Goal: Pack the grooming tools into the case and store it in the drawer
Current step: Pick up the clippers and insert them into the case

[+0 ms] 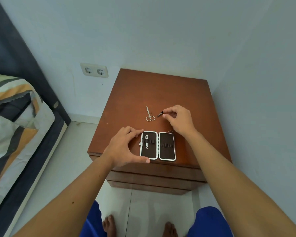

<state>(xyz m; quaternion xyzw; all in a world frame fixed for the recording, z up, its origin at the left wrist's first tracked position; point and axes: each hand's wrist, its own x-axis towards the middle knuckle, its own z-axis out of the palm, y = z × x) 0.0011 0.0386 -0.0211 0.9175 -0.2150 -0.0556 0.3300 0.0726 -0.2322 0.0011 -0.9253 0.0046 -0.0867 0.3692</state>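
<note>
The small grooming case (167,152) lies open flat near the front edge of the brown nightstand (135,93). Its left half holds a nail clipper (146,141) in an elastic loop; the right half shows only bare loops. My left hand (125,148) cups the case's left edge, thumb at its near corner. My right hand (179,121) is behind the case, fingertips pinched on slim tweezers (160,114) whose tip points left. Small scissors (149,114) lie on the top left of the tweezers. Another small tool (171,131) peeks out under my right wrist.
The nightstand has closed drawer fronts (154,177) below its top. It stands in a wall corner, with a double socket (94,70) on the wall to the left. A bed (15,117) with a striped cover is at the left. My bare feet are on the white tiles.
</note>
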